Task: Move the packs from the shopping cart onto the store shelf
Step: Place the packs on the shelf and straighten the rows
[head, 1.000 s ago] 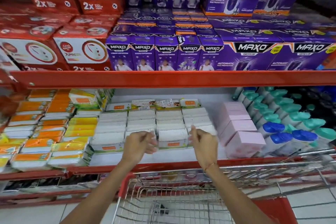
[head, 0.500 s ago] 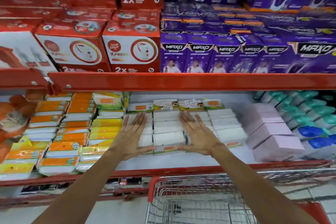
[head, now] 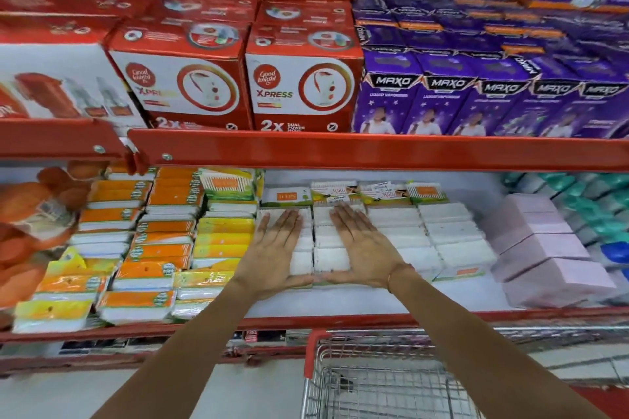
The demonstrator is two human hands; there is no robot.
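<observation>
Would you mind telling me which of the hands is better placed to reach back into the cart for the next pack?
Probably the right hand: its forearm passes directly above the shopping cart, while the left hand comes in left of the basket. Both lie flat on the white packs, holding nothing.

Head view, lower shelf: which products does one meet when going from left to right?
Orange mesh bags → orange and yellow packs → white packs, with both hands resting on them → pink boxes → bottles with teal caps.

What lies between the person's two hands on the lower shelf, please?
In the head view, white packs lie between the left hand and right hand; both rest flat on them, thumbs nearly meeting in front.
</observation>
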